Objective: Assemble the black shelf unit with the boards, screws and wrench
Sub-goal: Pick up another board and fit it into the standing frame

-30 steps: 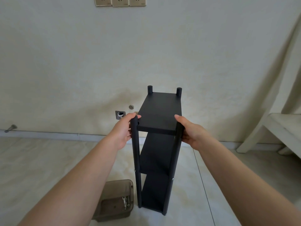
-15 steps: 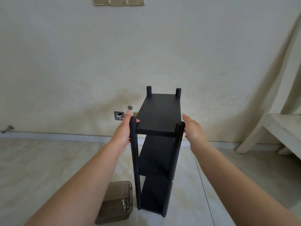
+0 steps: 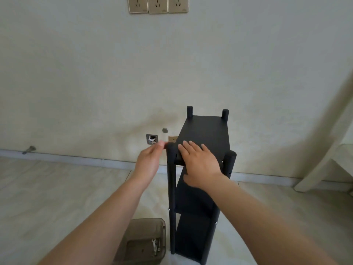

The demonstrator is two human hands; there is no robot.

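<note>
Black shelf unit: a tall, narrow black unit (image 3: 193, 197) of flat boards between 4 round black posts stands upright on the pale tiled floor (image 3: 57, 197), close to the wall.
Top board: a flat black rectangle (image 3: 208, 131) runs away from the camera; the 4 post tops rise a little above it at its corners.
Lower boards: 2 more black boards show below the top one, between the 2 near posts.
Right hand: the right hand (image 3: 200, 163) lies palm down on the near end of the top board, its fingers (image 3: 188, 148) straight and spread, flat on the board and gripping nothing.
Left hand: the left hand (image 3: 149, 161) is just left of the near left post (image 3: 171, 188), fingers extended toward the post top; the fingertips are blurred, so whether they touch the post cannot be told. It holds nothing.
Screws: small silver screw heads show on the near posts at the level of the lower boards.
Brown tray: a translucent brown plastic tray (image 3: 131, 238) sits on the floor just left of the unit's base.
Wrench: a small silver wrench (image 3: 154, 243) lies inside the tray beside a few small metal parts.
Wall: 3 gold-coloured sockets (image 3: 158, 4) sit high on the cream wall (image 3: 76, 73); a small metal wall plate (image 3: 152, 139) sits low, left of the unit.
White furniture: a white wooden leg (image 3: 324, 159) leans in at the right edge.
</note>
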